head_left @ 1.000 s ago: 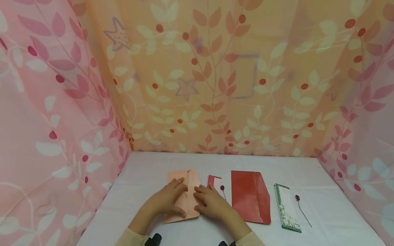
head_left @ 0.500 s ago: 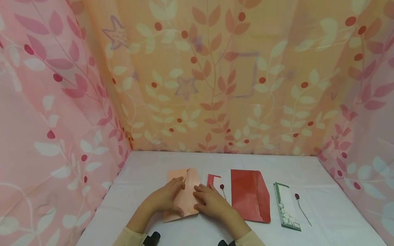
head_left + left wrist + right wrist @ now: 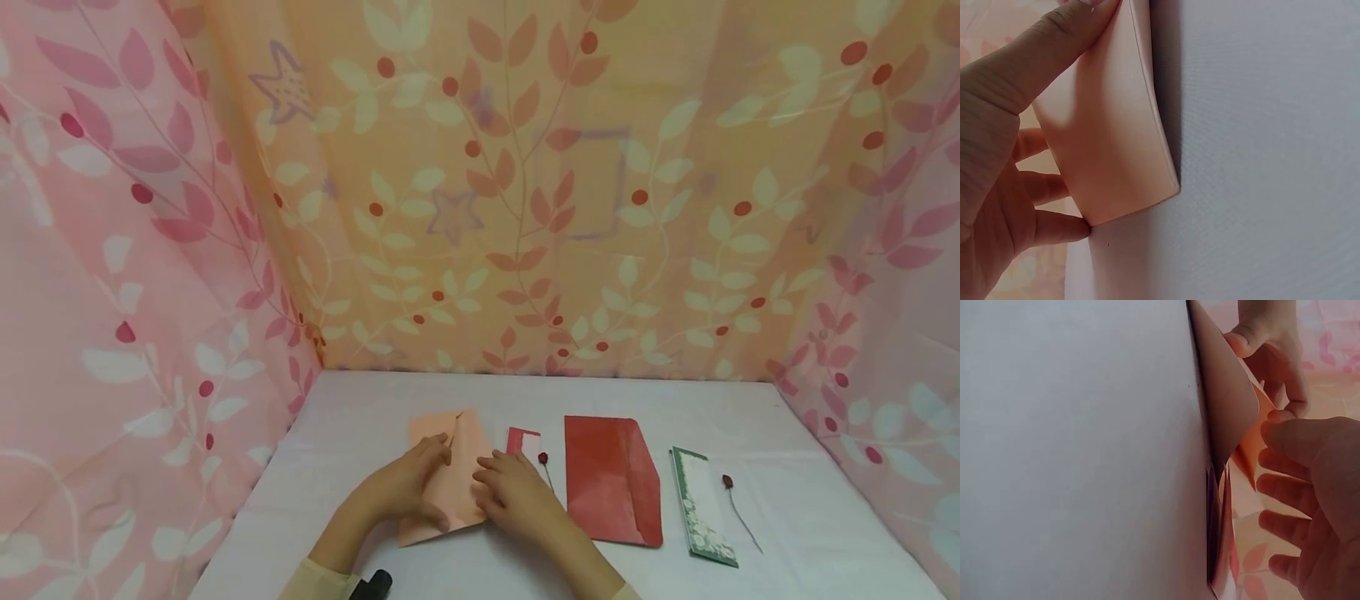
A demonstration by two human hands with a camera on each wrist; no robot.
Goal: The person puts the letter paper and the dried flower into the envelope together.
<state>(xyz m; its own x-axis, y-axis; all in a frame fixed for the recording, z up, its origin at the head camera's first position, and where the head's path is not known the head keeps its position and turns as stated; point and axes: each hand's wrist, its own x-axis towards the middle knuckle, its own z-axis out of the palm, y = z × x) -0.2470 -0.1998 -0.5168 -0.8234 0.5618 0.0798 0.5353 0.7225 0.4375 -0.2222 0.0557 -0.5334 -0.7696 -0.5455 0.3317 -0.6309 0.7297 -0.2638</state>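
- One patterned curtain with leaves and berries walled the bench on the left, far and right sides, so the only open way in was from the near edge.
- One bench under a white cover carried everything; bare cover lay along its far edge and toward both side edges.
- One red envelope lay flat right of centre, well apart from the hands.
- One peach envelope lay left of centre near the near edge, its near part hidden under both hands; the wrist views showed its near corner lifted and bowed off the cover.
- One green-bordered card lay toward the right edge, apart from the red envelope.
- The left hand gripped the peach envelope, thumb over its top and fingers curled beneath.
- The right hand rested on the envelope's right edge with fingers bent; whether they actually pinched the paper could not be told.
- One small red-and-white card lay just beside the right hand, partly covered by it.
- Two small red flowers on thin stems lay there: one flower touching the small card, the other flower just right of the green card; their detail was too small to make out.
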